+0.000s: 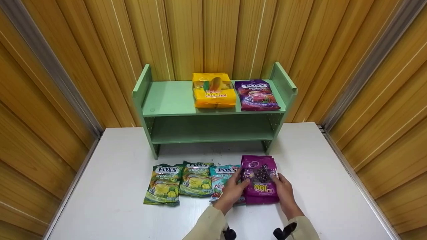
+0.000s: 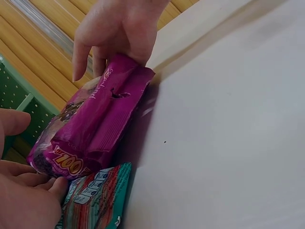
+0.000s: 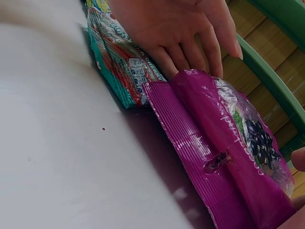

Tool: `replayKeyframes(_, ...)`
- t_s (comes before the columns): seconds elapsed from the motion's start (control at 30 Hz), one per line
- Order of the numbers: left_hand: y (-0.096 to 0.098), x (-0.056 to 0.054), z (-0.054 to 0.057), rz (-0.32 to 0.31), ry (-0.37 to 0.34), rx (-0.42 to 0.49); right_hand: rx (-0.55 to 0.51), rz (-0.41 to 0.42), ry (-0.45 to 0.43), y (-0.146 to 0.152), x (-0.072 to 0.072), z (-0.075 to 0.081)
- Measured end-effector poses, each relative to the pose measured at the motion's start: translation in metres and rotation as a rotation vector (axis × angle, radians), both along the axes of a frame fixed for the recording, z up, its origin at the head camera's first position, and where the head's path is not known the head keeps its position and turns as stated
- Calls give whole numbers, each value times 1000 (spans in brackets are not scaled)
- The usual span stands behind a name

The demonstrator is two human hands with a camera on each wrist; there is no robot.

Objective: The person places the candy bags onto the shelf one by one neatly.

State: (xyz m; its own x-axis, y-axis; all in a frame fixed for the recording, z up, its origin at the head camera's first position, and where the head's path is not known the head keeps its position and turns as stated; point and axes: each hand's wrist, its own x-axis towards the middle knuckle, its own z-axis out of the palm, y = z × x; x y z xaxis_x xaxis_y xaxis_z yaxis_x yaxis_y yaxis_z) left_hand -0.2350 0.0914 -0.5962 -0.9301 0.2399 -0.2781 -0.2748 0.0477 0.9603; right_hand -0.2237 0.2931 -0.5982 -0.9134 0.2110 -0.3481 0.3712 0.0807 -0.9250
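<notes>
Head view: a plump purple plastic candy bag with a blackberry picture (image 1: 262,180) is between 2 hands above a white table (image 1: 116,186). The left hand (image 1: 232,190) grasps its left side and the right hand (image 1: 284,193) its right side, both thumbs reaching over the printed face. The bag's "100" lettering reads upside down. Its left edge overlaps a flat teal plastic Fox's mint bag (image 1: 218,185); beside that lie 2 green-and-yellow plastic Fox's bags (image 1: 163,186). Behind, a green 2-level shelf (image 1: 168,96) bears a bulky yellow plastic mango candy bag (image 1: 214,90) and a flat violet plastic Fox's berry bag (image 1: 257,95).

Left wrist view: the left fingers bend against the corner beside the lettering, while the right hand is at the opposite side, partly hidden behind the purple bag.

Right wrist view: the left fingers tuck against the far side, next to the teal bag; only bits of the right hand show at the near side. Whether the purple bag touches the table, I cannot tell.
</notes>
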Motion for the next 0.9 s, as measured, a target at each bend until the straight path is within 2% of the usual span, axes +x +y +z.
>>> replayKeyframes(0.17,1,0,-1,-4,12,-37,36,-19,-2,-1,0,-1)
replayKeyframes(0.47,1,0,-1,-62,-50,74,-3,-56,25,-4,3,-5)
replayKeyframes(0.63,1,1,0,-81,-74,103,-4,-60,36,-5,4,-6)
replayKeyframes(0.9,2,3,1,-111,-71,117,7,-92,77,-4,6,-9)
